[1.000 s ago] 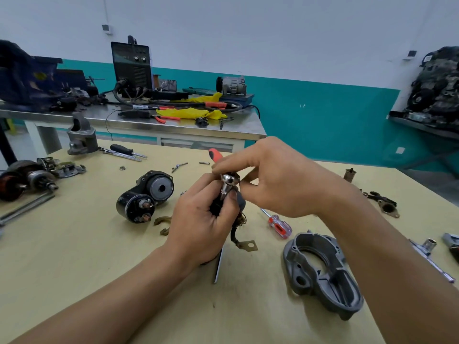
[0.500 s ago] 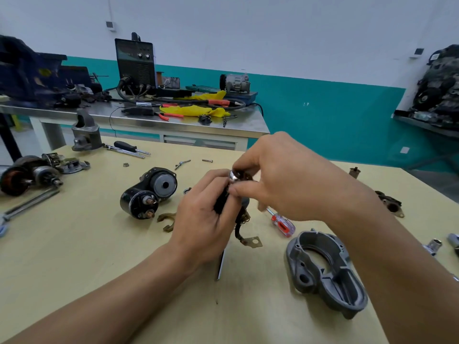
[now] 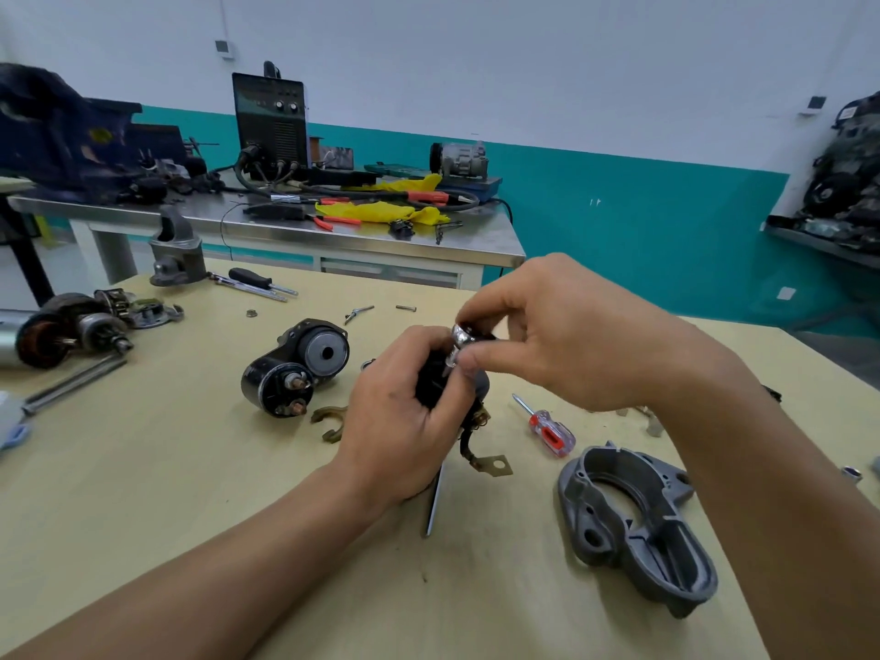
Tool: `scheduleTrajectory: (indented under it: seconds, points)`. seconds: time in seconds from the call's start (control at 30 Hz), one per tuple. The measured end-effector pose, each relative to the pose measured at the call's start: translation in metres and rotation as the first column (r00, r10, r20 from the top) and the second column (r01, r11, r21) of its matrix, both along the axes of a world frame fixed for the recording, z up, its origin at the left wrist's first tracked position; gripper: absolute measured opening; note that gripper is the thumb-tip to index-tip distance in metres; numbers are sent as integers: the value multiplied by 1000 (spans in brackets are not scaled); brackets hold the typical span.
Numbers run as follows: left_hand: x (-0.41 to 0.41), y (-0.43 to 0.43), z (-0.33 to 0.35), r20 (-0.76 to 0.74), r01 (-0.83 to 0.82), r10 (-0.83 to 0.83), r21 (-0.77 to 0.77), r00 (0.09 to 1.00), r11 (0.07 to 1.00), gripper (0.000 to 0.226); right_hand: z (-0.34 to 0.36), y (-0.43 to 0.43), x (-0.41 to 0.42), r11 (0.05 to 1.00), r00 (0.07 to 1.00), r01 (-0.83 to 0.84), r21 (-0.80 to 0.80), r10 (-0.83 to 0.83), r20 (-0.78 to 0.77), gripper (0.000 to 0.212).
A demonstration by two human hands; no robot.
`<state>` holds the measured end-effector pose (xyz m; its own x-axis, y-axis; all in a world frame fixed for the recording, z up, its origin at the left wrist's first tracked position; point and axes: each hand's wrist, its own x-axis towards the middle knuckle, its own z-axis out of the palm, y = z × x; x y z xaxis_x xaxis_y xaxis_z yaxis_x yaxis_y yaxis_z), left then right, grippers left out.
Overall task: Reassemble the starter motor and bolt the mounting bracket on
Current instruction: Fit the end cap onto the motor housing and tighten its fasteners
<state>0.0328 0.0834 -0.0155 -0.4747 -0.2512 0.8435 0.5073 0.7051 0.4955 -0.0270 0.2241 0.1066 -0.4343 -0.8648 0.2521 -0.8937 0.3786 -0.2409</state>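
Two hands are engaged above the table [image 3: 143, 469]: a dark starter part [image 3: 478, 390], trailing a brass-tabbed lead, is gripped steady in the left hand [image 3: 405, 421], seemingly so that a shiny metal piece [image 3: 461, 336] can be pinched onto its top by the right hand [image 3: 571, 335], the grey bracket [image 3: 638, 526] lying unfitted alongside.

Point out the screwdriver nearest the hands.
The red-handled screwdriver, lying on the table just below the right hand. The black-handled screwdriver lies far off, near the table's back edge.
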Motion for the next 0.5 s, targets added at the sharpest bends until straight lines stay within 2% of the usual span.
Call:
scheduleTrajectory:
  seconds: [0.1, 0.2, 0.33, 0.37, 0.43, 0.5]
  points:
    - [-1, -2, -3, -4, 20, -20, -26, 1000, 999, 12, -3, -5, 10, 994, 995, 104, 20, -104, 0, 42]
    - [-3, -4, -5, -2, 29, -30, -64, 1000, 997, 19, -3, -6, 13, 991, 990, 135, 24, -134, -39, 40]
    - [-2, -4, -3, -14, 47, -49, -89, 999, 995, 17, 1, -1, 5, 999, 1000, 4, 46, -4, 10, 13]
    - [-1, -4, -3, -18, 42, -44, -86, 999, 995, 15, 1, 0, 3, 998, 998, -44, 39, 42, 45, 16]
    - [-1, -3, -2, -13, 5, -6, -73, 1000, 997, 15, 0, 3, -2, 994, 987, -107, -12, 107, 123, 36]
    - [0, -3, -1, 19, -12, 13, -47, 1000, 999, 14, -1, 5, -7, 990, 974, -137, -41, 142, 176, 44]
